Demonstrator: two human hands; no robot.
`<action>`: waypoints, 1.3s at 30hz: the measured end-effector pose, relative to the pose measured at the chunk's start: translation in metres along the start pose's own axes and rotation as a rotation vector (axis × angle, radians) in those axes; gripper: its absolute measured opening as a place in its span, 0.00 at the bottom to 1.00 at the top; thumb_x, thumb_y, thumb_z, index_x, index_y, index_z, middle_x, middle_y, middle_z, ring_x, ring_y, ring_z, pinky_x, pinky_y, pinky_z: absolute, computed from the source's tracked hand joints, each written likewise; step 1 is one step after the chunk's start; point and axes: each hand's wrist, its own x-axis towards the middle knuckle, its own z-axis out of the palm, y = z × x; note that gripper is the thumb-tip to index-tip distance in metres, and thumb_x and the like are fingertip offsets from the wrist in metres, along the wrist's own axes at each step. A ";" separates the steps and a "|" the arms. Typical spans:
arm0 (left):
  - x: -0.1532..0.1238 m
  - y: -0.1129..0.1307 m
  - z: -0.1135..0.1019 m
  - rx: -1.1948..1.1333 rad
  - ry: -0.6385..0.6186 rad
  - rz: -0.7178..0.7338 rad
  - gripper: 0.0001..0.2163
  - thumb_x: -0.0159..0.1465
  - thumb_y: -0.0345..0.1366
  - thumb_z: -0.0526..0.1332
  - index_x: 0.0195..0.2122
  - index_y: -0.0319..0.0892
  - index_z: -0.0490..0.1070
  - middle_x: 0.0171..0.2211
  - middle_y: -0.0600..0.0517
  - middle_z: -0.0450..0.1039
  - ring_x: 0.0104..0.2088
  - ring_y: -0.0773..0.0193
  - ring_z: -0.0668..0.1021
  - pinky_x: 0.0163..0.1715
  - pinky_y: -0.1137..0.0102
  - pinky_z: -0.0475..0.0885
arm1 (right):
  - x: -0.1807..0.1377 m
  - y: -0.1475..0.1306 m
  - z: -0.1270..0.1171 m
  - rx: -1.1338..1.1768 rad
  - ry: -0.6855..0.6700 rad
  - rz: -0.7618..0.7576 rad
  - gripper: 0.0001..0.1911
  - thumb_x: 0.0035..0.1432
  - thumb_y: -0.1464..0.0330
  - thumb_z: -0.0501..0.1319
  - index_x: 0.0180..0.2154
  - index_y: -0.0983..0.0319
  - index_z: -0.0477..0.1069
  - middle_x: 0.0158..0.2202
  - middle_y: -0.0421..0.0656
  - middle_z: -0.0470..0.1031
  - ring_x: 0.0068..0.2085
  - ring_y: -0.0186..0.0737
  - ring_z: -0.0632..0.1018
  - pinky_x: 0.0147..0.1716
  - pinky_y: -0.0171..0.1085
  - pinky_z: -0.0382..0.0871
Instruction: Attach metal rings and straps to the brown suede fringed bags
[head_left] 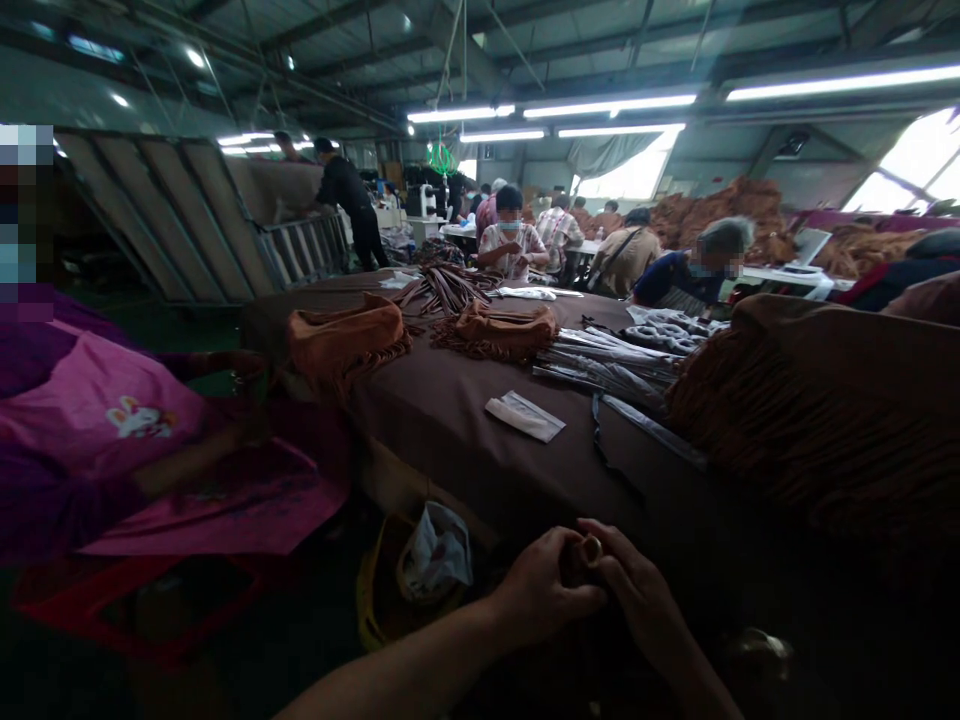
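My left hand [541,582] and my right hand [636,578] meet at the near edge of the cloth-covered table. A small gold-coloured metal ring [592,550] shows between them. The right hand's thumb and fingers pinch around it, while the curled left fingers and thumb grip from the other side. Whatever is attached to the ring is dark and mostly hidden by my hands. Beyond them, a thin black strap [598,435] trails over the brown cloth [442,400], near a flat clear plastic packet [525,415].
Two brown fringed bags [346,335] stand farther back, beside plastic-wrapped strips [611,352]. A tall fringed brown stack [847,390] rises at right. Lower left is a yellow basket [367,600] with a white plastic bag [437,550]. A person in a pink apron [187,450] sits close at left.
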 end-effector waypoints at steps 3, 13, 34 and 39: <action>0.000 -0.001 0.000 -0.019 -0.035 -0.006 0.23 0.52 0.40 0.67 0.48 0.39 0.68 0.39 0.52 0.71 0.36 0.64 0.70 0.35 0.73 0.65 | -0.005 0.000 -0.003 -0.026 -0.010 -0.003 0.22 0.54 0.54 0.61 0.47 0.58 0.70 0.43 0.44 0.74 0.44 0.44 0.76 0.44 0.38 0.70; -0.006 -0.008 0.000 -0.029 -0.060 0.006 0.21 0.51 0.39 0.68 0.45 0.39 0.69 0.36 0.53 0.71 0.35 0.65 0.70 0.34 0.73 0.65 | -0.011 0.001 0.007 -0.086 0.055 -0.037 0.19 0.59 0.56 0.53 0.46 0.58 0.72 0.43 0.46 0.75 0.43 0.43 0.76 0.43 0.39 0.72; -0.008 -0.008 -0.004 -0.054 -0.077 0.002 0.24 0.48 0.42 0.70 0.46 0.40 0.71 0.36 0.53 0.70 0.35 0.66 0.70 0.32 0.74 0.65 | -0.017 0.008 0.011 -0.118 0.065 0.015 0.20 0.56 0.55 0.59 0.47 0.58 0.69 0.44 0.44 0.75 0.44 0.43 0.77 0.44 0.39 0.72; -0.009 -0.010 -0.003 -0.112 -0.123 -0.029 0.25 0.49 0.42 0.69 0.47 0.40 0.70 0.36 0.54 0.70 0.34 0.66 0.69 0.33 0.74 0.65 | -0.016 0.005 0.013 -0.136 0.056 -0.013 0.17 0.61 0.56 0.52 0.41 0.59 0.72 0.38 0.45 0.76 0.40 0.42 0.77 0.40 0.37 0.73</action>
